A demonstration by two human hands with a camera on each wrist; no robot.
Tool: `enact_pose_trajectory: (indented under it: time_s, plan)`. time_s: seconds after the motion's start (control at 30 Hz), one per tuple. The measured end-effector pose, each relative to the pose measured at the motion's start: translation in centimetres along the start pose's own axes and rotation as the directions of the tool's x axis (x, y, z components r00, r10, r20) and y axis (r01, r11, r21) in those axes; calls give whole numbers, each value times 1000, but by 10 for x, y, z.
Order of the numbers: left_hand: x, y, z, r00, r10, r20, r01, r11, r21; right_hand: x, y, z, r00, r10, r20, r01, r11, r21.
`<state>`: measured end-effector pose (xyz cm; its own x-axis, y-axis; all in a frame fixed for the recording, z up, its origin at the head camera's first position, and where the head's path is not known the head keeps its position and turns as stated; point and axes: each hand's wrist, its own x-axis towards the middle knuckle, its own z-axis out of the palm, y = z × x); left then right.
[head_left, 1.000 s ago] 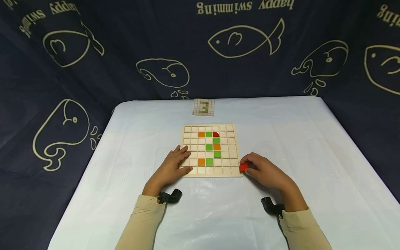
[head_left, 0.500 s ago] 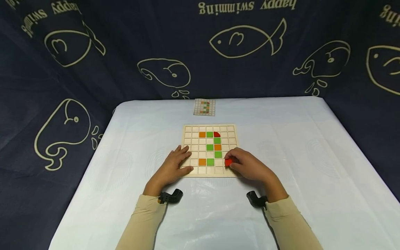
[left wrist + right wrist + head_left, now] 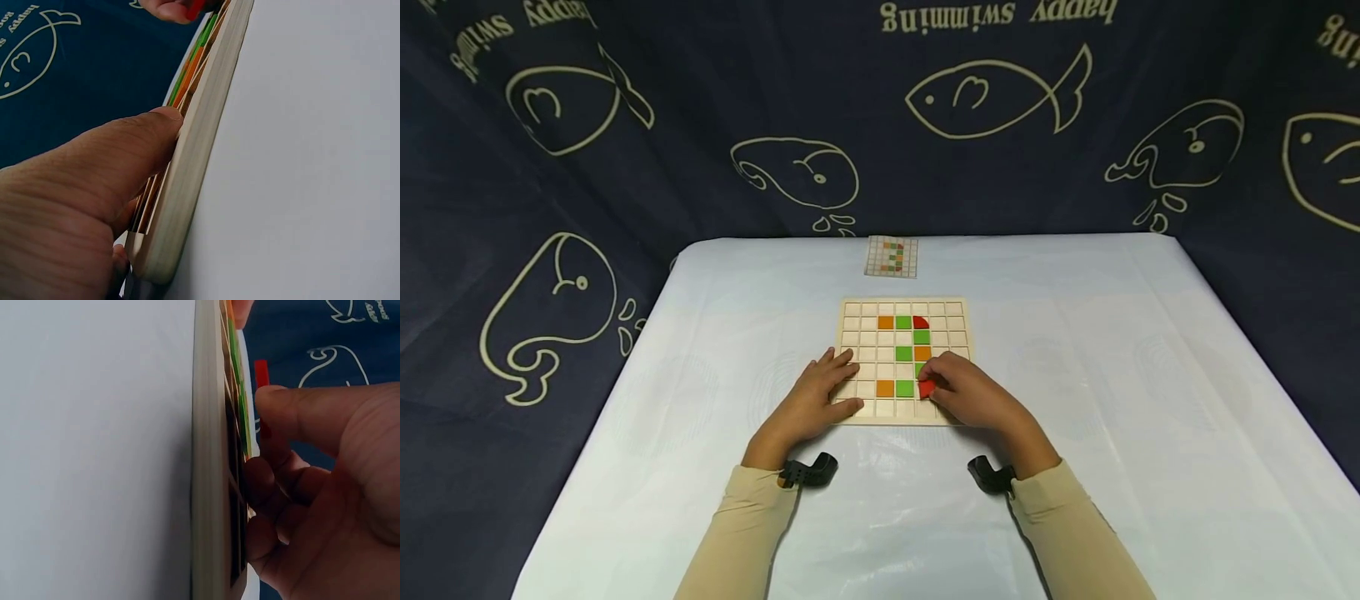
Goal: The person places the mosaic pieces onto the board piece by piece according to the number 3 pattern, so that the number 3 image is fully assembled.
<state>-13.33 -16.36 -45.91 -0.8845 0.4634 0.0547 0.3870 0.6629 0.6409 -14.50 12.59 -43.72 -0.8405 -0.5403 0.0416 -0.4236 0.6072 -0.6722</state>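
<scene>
A wooden grid board (image 3: 951, 408) lies on the table, holding orange, green and red tiles in some of its cells. My right hand (image 3: 973, 396) pinches a red tile (image 3: 927, 389) between thumb and fingers, over the lower part of the board beside a green tile (image 3: 905, 389). In the right wrist view the red tile (image 3: 262, 374) stands above the board's surface, partly hidden by the thumb. My left hand (image 3: 811, 402) rests on the board's left edge with fingers spread, its thumb (image 3: 165, 115) over the rim in the left wrist view.
A small pattern card (image 3: 891, 257) showing a grid with coloured squares lies behind the board. The white-covered table (image 3: 1075, 350) extends around it. A dark curtain (image 3: 880, 108) with fish drawings hangs behind the table.
My right hand has carried the red tile leftward from the board's right edge to the cell area right of the lower green tile. The left hand has stayed in place.
</scene>
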Motion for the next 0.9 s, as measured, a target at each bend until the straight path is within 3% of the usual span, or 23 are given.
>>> enact_pose_trajectory:
  time_s: [0.43, 0.77, 0.9]
  plan:
    - [-1, -1, 1, 1000, 1, -2, -1, 1000, -2, 7, -2, 7, 1000, 21, 3, -21, 997, -80]
    - [-1, -4, 3, 1000, 4, -8, -4, 1000, 0, 7, -5, 6, 992, 129, -6, -129, 991, -31]
    - [-1, -5, 5, 1000, 10, -6, -10, 1000, -1, 2, -5, -1, 990, 138, -6, -138, 990, 20]
